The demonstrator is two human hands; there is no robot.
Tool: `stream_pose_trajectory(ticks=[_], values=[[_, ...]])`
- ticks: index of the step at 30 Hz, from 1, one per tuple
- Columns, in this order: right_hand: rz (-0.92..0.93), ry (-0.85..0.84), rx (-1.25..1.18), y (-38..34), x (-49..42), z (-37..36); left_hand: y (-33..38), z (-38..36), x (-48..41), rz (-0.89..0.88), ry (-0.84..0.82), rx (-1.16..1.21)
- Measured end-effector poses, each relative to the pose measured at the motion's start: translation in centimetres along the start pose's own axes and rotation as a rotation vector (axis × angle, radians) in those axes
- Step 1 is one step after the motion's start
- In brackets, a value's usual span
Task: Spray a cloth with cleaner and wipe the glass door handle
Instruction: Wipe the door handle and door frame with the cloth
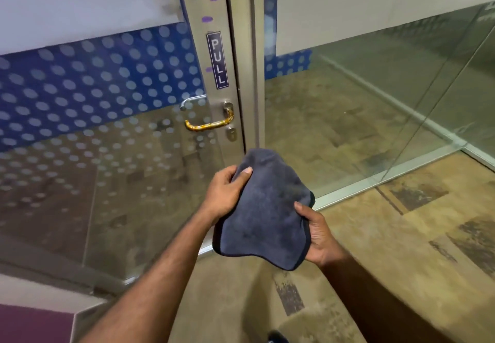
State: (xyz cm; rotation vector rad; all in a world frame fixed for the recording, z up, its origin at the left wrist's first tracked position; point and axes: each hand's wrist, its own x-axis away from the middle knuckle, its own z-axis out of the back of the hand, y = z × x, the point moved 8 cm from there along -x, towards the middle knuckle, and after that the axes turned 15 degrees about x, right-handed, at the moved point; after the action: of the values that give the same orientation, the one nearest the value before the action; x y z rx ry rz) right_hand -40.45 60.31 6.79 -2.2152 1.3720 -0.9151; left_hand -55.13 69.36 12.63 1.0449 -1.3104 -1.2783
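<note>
A dark grey cloth (267, 208) with a black edge hangs between both hands in front of the glass door (112, 176). My left hand (225, 192) grips its upper left part, thumb on top. My right hand (318, 235) holds its lower right edge, fingers underneath. The door handle (209, 124), a metal lever that looks yellowish, sits on the metal door frame above and to the left of the cloth, apart from it. A keyhole (231, 133) lies just below the lever's pivot. No spray bottle is in view.
A PULL sticker (217, 60) runs down the metal frame above the handle. The door glass carries a blue band with pale dots. A fixed glass panel (375, 101) stands to the right, with brown patterned carpet (401, 235) below. A purple surface (32, 324) shows at the bottom left.
</note>
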Motion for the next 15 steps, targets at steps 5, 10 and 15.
stream_pose_trajectory(ticks=[5, 10, 15], values=[[0.062, -0.044, 0.026, -2.5, -3.8, -3.4, 5.0, 0.6, -5.1, -0.06, -0.109, -0.066], [0.249, -0.066, 0.024, -7.4, -7.3, -8.1, 12.6, 2.6, -10.6, -0.269, -0.131, -0.226], [0.446, 0.05, 0.046, -13.1, -10.6, -12.8, 21.4, 8.4, -13.4, -0.583, -0.013, -0.479]])
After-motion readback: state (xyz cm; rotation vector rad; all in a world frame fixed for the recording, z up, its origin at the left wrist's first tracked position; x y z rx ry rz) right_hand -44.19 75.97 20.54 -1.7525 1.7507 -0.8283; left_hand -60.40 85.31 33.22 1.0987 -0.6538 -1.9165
